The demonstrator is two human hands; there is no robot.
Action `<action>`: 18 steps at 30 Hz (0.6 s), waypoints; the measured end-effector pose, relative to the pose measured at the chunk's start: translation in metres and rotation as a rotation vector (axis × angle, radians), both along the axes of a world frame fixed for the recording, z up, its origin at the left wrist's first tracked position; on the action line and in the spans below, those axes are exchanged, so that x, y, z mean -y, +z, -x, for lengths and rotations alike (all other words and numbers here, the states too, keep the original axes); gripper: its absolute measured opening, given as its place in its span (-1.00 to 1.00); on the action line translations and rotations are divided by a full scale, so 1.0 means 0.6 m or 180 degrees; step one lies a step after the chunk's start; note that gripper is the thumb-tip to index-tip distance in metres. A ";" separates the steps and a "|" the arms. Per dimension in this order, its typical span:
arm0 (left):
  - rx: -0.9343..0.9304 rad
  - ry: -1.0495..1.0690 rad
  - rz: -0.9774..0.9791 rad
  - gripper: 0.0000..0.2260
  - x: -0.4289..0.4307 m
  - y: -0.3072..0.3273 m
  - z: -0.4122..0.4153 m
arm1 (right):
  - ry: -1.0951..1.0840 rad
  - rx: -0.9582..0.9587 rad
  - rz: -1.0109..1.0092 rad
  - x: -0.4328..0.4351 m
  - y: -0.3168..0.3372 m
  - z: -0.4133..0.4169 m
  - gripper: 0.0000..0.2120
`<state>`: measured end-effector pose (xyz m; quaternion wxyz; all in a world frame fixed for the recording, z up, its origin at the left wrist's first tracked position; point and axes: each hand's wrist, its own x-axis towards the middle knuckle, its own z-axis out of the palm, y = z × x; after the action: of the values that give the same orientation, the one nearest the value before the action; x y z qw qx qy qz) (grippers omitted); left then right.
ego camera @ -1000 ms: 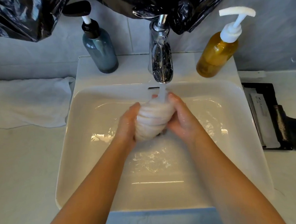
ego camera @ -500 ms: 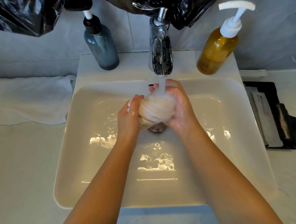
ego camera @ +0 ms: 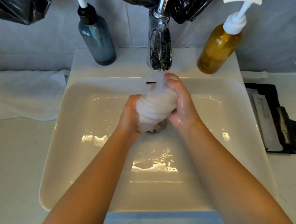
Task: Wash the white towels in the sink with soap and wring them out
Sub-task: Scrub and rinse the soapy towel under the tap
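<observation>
Ok, wet towel: white cloth towel [ego camera: 154,108], twisted into a tight wad, held between both hands over the middle of the sink, directly under the spout.
Left hand: left hand [ego camera: 131,116] grips the left, near side of the wad, fingers curled round it, skin wet.
Right hand: right hand [ego camera: 181,103] wraps the right, far side, fingers closed round the cloth, thumb up beside the water stream.
Water: running; white stream [ego camera: 159,81] drops from the chrome mixer tap [ego camera: 159,42] onto the top of the wad.
Sink: white rectangular ceramic sink [ego camera: 78,126], shallow water rippling on the floor near the person.
Drain: metal drain [ego camera: 159,127] partly visible just below the wad's lower end; can't tell if cloth touches it.
Second towel: second white towel [ego camera: 21,95], lying flat on the pale counter [ego camera: 17,163] left of the sink, its edge at the rim.
Left bottle: blue-grey translucent pump bottle [ego camera: 97,38], black collar, on the far-left sink ledge.
Right bottle: amber plastic pump bottle [ego camera: 218,48], white pump, on the far-right ledge.
Tray: black flat tray [ego camera: 260,85] on the counter right of the sink, pale packets in it.
Wall: black plastic sheeting [ego camera: 189,2] hangs behind the tap.
Near edge: light blue cloth [ego camera: 159,220] against the sink front.
</observation>
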<state>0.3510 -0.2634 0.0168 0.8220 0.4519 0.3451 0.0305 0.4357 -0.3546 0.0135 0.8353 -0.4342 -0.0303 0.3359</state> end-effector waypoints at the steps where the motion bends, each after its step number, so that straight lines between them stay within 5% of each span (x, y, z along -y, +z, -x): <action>1: 0.0017 0.0069 0.0052 -0.72 -0.001 -0.008 0.002 | -0.0099 -0.0059 0.0038 0.003 -0.007 0.003 -0.66; 8: 0.0079 0.0729 -0.0067 -0.67 -0.010 -0.037 0.016 | 0.0424 0.0090 -0.0109 0.022 -0.029 0.035 -0.15; 12: 0.0702 0.1024 -0.1934 -0.77 0.000 -0.037 0.033 | 0.0237 -0.0058 -0.0076 0.014 -0.023 0.039 -0.03; 18: 0.1532 0.0432 -0.4580 -0.74 -0.008 -0.027 0.056 | 0.0493 -0.0975 -0.0339 0.017 -0.035 0.046 0.06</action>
<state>0.3173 -0.2585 0.0009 0.3736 0.8351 0.0785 0.3961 0.4084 -0.3647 -0.0073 0.8236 -0.3295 0.0462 0.4593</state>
